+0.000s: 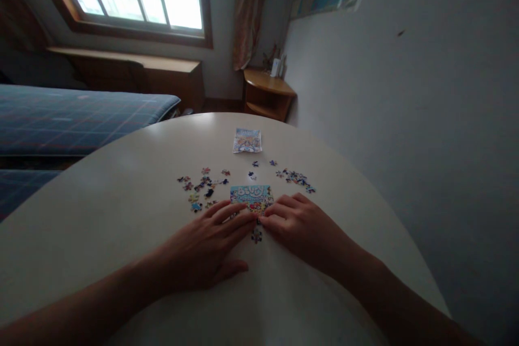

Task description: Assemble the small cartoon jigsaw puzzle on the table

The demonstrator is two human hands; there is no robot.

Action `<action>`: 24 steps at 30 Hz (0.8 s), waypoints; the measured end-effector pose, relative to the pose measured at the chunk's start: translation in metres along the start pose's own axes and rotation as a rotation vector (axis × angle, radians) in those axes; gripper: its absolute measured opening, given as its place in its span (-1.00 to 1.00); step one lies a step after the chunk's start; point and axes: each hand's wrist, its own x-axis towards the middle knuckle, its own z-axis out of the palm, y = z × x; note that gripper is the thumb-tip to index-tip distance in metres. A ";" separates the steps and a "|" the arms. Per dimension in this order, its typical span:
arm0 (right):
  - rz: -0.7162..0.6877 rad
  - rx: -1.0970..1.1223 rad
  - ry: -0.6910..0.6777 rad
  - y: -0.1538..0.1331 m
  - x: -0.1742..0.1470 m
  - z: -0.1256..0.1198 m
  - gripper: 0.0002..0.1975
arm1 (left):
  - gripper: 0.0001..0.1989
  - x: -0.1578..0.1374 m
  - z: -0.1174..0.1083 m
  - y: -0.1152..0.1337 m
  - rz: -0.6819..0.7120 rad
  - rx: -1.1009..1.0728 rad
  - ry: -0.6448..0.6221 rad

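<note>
A partly assembled jigsaw puzzle (252, 193) with a blue top and the lettering "Bluey" lies flat on the white table. My left hand (211, 240) rests palm down over its lower left part, fingers stretched out and thumb apart. From the other side my right hand (300, 224) reaches the lower right edge. Its fingers are curled, and the fingertips pinch a small jigsaw puzzle piece (258, 221), mostly hidden, at the bottom edge. Just below, between the hands, lies a loose puzzle piece (256, 235). My fingers cover part of the puzzle's lower rows.
Loose pieces (205, 181) are scattered left of the puzzle, and another cluster (295, 177) lies to the right. A creased picture sheet (247, 141) is farther back on the round table (121, 216). Beyond stand a plaid mattress (81, 119) and a corner shelf (267, 84).
</note>
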 end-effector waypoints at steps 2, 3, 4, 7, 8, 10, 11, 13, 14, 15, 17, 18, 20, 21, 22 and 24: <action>-0.012 -0.057 -0.031 -0.003 0.000 -0.002 -0.90 | -0.39 0.000 0.000 0.000 0.004 -0.011 0.014; -0.012 -0.070 -0.040 -0.004 0.000 -0.003 -0.91 | -0.40 0.001 0.000 0.000 0.006 -0.019 0.025; -0.012 -0.074 -0.047 -0.005 0.001 -0.003 -0.92 | -0.41 0.001 0.000 0.000 0.008 -0.028 0.033; -0.012 -0.055 -0.054 -0.005 0.000 -0.003 -0.93 | -0.44 0.002 -0.001 0.000 0.005 -0.047 0.050; -0.011 -0.046 -0.054 -0.004 0.000 -0.003 -0.94 | -0.46 0.003 -0.002 0.000 0.003 -0.054 0.053; -0.008 -0.028 -0.051 -0.003 0.001 -0.002 -0.94 | -0.49 0.003 -0.004 0.000 0.005 -0.070 0.055; -0.004 -0.020 -0.046 -0.003 0.001 -0.001 -0.94 | -0.51 0.003 -0.004 0.000 0.007 -0.076 0.054; 0.011 -0.007 -0.032 -0.002 0.001 0.001 -0.94 | -0.52 0.003 -0.005 0.000 0.010 -0.080 0.047; 0.017 -0.001 -0.024 -0.001 0.001 0.002 -0.93 | -0.53 0.003 -0.005 0.000 0.009 -0.080 0.044; 0.020 0.005 -0.017 -0.001 0.001 0.003 -0.92 | -0.54 0.003 -0.005 0.001 0.008 -0.080 0.045; 0.015 0.019 -0.015 0.001 0.001 0.004 -0.91 | -0.55 0.003 -0.005 0.001 0.006 -0.085 0.051; 0.009 0.025 -0.018 0.001 0.001 0.004 -0.91 | -0.55 0.003 -0.005 0.001 0.006 -0.088 0.054; 0.000 0.030 -0.025 0.002 0.000 0.003 -0.92 | -0.55 0.003 -0.004 0.001 0.007 -0.092 0.054; -0.005 0.028 -0.030 0.002 0.000 0.003 -0.91 | -0.54 0.004 -0.004 0.001 0.006 -0.091 0.049; -0.010 0.024 -0.034 0.002 0.000 0.002 -0.91 | -0.54 0.004 -0.004 0.001 0.006 -0.088 0.044; -0.022 0.016 -0.038 0.003 -0.001 0.001 -0.89 | -0.53 0.003 -0.004 0.000 0.009 -0.079 0.041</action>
